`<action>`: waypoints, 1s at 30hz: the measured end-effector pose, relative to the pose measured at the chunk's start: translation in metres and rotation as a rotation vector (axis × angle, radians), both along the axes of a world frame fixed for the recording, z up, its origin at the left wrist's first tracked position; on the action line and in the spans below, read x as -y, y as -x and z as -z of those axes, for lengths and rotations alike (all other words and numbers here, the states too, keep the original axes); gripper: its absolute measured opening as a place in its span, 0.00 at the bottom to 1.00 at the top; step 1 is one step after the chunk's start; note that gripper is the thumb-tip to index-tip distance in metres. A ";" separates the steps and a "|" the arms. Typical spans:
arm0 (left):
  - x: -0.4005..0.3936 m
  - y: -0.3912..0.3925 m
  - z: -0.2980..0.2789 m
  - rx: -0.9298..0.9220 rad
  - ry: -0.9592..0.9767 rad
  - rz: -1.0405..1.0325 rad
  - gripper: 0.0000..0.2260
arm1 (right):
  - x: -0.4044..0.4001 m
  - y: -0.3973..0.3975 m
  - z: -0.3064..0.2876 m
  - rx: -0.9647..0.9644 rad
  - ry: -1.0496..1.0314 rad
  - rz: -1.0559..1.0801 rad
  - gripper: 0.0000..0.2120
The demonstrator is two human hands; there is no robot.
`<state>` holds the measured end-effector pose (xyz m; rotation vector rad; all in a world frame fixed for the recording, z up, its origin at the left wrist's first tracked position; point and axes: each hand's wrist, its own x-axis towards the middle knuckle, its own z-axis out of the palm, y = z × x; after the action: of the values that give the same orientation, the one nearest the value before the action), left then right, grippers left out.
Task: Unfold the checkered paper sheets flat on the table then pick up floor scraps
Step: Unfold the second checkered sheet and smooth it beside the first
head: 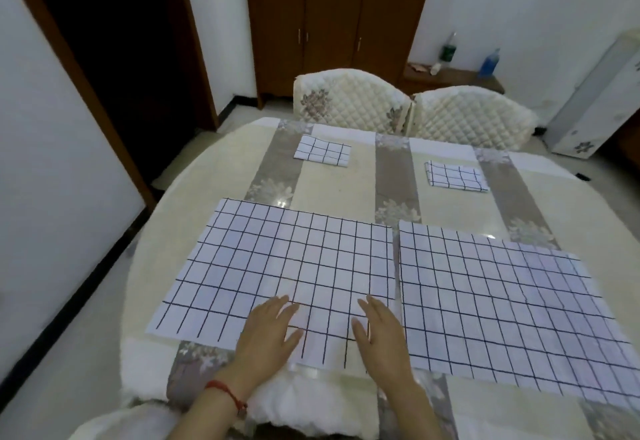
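Note:
Two checkered sheets lie unfolded side by side on the round table (221, 169): the left sheet (277, 266) and the right sheet (502, 308). My left hand (270, 332) and my right hand (379, 332) both rest flat, fingers straight, on the near edge of the left sheet. Farther back lie two folded checkered sheets, one at the centre-left (322, 150) and one at the right (455, 177). No floor scraps are visible.
Two quilted white chairs (349, 100) (474, 117) stand behind the table. A brown cabinet (332, 24) is against the back wall, a low shelf with bottles (450, 76) to its right, and a dark doorway (114, 58) at the left.

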<state>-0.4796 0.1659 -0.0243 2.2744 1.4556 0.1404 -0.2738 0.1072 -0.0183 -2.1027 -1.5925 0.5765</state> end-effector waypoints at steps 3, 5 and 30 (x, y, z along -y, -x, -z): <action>0.013 0.016 -0.024 -0.006 -0.052 -0.128 0.27 | 0.001 0.002 -0.016 0.002 -0.005 -0.110 0.22; 0.018 0.030 -0.036 -0.004 -0.057 -0.198 0.31 | -0.005 0.007 -0.025 0.005 -0.009 -0.166 0.22; 0.255 0.473 -0.010 0.186 0.089 -1.296 0.19 | -0.026 0.482 -0.042 -0.097 0.195 -1.025 0.19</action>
<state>-0.9531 -0.0886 -0.0146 0.8862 2.4726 0.6088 -0.7556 0.1327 0.0241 -1.1833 -2.5698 1.1504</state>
